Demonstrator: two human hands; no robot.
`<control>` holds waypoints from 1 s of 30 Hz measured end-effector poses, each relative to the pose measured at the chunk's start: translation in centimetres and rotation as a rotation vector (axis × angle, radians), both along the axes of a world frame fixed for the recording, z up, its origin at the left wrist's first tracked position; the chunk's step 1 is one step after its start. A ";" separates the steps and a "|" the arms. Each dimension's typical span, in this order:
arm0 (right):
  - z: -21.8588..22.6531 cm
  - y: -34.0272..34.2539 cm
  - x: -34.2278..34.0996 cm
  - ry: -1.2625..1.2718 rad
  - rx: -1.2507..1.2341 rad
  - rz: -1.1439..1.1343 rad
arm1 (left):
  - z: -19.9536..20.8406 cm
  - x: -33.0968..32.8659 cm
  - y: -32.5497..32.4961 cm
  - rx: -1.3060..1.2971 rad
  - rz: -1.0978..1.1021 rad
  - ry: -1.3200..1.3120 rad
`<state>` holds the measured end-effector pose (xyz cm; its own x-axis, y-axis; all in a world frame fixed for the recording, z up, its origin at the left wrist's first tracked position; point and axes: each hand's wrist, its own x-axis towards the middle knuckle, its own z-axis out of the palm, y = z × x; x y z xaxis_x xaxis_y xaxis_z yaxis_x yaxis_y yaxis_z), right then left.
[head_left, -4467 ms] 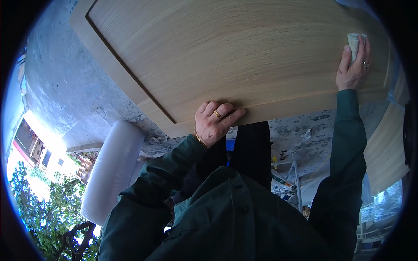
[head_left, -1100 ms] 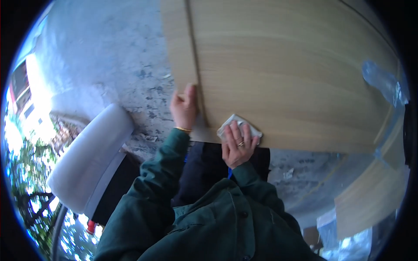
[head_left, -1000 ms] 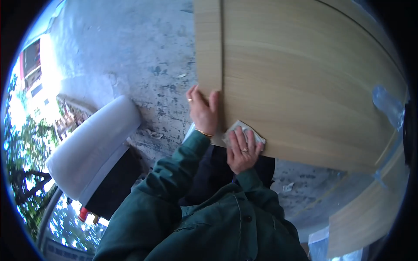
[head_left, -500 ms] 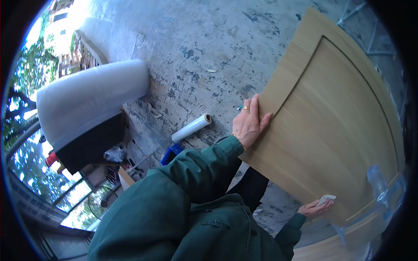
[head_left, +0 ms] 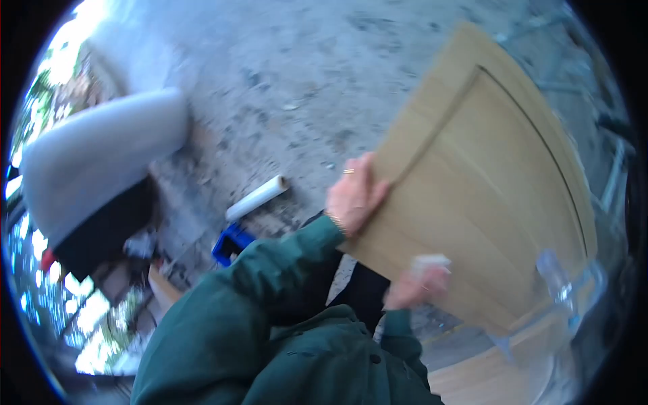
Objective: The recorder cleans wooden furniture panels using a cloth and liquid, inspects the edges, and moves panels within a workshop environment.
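Observation:
A light wood cabinet door panel [head_left: 486, 196] with a dark recessed frame line stands tilted in front of me. My left hand [head_left: 352, 197] grips its left edge, with the thumb on the face and the fingers along the rim. In my right hand [head_left: 410, 289], blurred by motion, is a small white pad [head_left: 432, 260], over the lower left part of the panel. Whether the pad touches the wood I cannot tell.
A large whitish roll of wrap [head_left: 108, 148] lies to the left, above something black [head_left: 111, 226]. Nearer are a stretch film roll [head_left: 256, 198] and a blue container [head_left: 231, 237]. Clear plastic [head_left: 557, 273] and another wooden board [head_left: 503, 364] are at the lower right.
My right hand has moved the white pad leftward across the panel, toward my left hand. The whole view has shifted, and my left hand keeps its hold on the panel's edge.

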<state>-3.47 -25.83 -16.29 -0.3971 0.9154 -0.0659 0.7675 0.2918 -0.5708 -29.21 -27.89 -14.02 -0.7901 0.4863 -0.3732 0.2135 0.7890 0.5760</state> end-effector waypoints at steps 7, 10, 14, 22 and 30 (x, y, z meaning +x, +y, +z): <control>0.4 7.5 -16.0 0.000 0.060 0.562 | -4.5 -0.2 -3.3 0.225 0.270 -0.083; 0.6 16.6 -10.7 -0.078 0.269 0.342 | -4.2 0.2 -2.7 0.235 0.135 0.132; 1.7 22.2 4.3 -0.312 0.282 0.102 | -3.2 0.3 -1.4 0.055 -0.048 0.545; 1.0 26.8 25.4 -0.544 0.333 -0.602 | 3.7 14.7 20.0 0.823 -0.663 0.177; 1.9 31.9 16.2 -0.218 0.332 0.031 | 1.3 23.9 32.7 0.859 -0.570 -0.624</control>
